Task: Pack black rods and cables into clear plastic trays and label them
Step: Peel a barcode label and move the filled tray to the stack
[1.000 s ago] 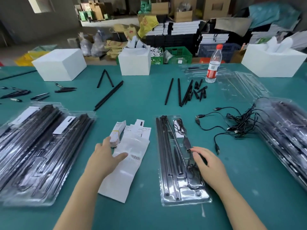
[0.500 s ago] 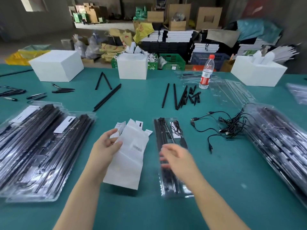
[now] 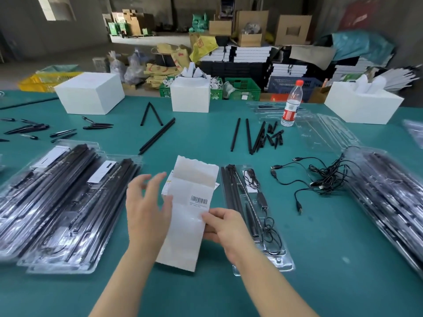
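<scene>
- With the packed tray [image 3: 256, 216] lying just right of the label sheet [image 3: 190, 211], labelling looks to be the step in hand.
- Right hand [image 3: 225, 227] pinching the sheet's right edge just below the barcode sticker [image 3: 199, 200], thumb on top, fingers curled beneath.
- Left hand [image 3: 146, 207] at the sheet's left edge, fingers spread and straight, gripping nothing as far as can be told.
- Black rods and a coiled cable already seated in that tray; no label on it yet.
- Next move probably calls for peeling the sticker off its backing without creasing, then pressing it flat onto the tray.
- Finished trays [image 3: 66, 202] stacked left of the sheet, labelled; loose cables [image 3: 320, 177] and another stack to its right.
- Beyond the sheet, on the teal table [image 3: 343, 248]: loose rods [image 3: 249, 136], white foam boxes, a water bottle [image 3: 291, 104].
- Farther back, a dim storeroom crowded with cartons and crates.
</scene>
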Demonstrator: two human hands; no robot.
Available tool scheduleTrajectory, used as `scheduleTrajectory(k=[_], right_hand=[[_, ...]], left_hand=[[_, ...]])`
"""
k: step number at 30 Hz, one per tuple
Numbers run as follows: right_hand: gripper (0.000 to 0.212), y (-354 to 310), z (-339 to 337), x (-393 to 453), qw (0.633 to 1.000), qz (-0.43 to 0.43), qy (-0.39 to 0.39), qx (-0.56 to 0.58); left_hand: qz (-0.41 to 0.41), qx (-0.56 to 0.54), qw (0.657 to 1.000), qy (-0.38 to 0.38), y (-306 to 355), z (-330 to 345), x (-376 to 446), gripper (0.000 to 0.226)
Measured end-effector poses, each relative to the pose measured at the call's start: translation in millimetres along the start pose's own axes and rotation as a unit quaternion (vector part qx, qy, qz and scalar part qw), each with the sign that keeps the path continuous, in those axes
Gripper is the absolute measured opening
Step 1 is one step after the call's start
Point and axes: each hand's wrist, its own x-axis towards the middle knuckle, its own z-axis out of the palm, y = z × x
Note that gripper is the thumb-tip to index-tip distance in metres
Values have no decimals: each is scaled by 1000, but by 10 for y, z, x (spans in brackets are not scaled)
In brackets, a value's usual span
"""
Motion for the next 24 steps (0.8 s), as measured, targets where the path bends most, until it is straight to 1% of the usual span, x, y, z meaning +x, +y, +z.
scheduleTrajectory(k=[1, 2, 3, 4, 7, 9, 12, 15, 17, 24], right_hand=[[16, 12, 7, 3, 1000, -6, 6, -4], [16, 24, 10, 9, 1000, -11, 11, -9], [16, 35, 18, 15, 1000, -15, 13, -14], [17, 47, 27, 17, 999, -22, 14, -22], [18, 56, 39, -1, 996, -59, 10, -64], [20, 43, 35, -19, 992, -96, -3, -87], [21, 35, 22, -29, 982, -141, -5, -123], [20, 47, 17, -22, 975, -159, -4, -156], [19, 63, 16, -19, 969, -166, -7, -181], [16, 106, -2, -14, 949, -198, 9, -246]], left_hand=[[95, 41, 995, 13, 29, 5, -20, 40], [158, 55, 986, 6, 68, 11, -41, 32], [191, 56, 980, -13, 97, 24, -60, 26], [205, 52, 977, -38, 133, 35, -69, 23], [202, 36, 973, -108, 208, 52, -64, 15], [179, 19, 973, -147, 229, 51, -60, 14], [140, -26, 973, -183, 223, 36, -49, 14], [106, -47, 972, -204, 220, 30, -55, 12], [99, -48, 971, -212, 206, 32, -64, 12], [113, -28, 969, -217, 215, 20, -91, 12]])
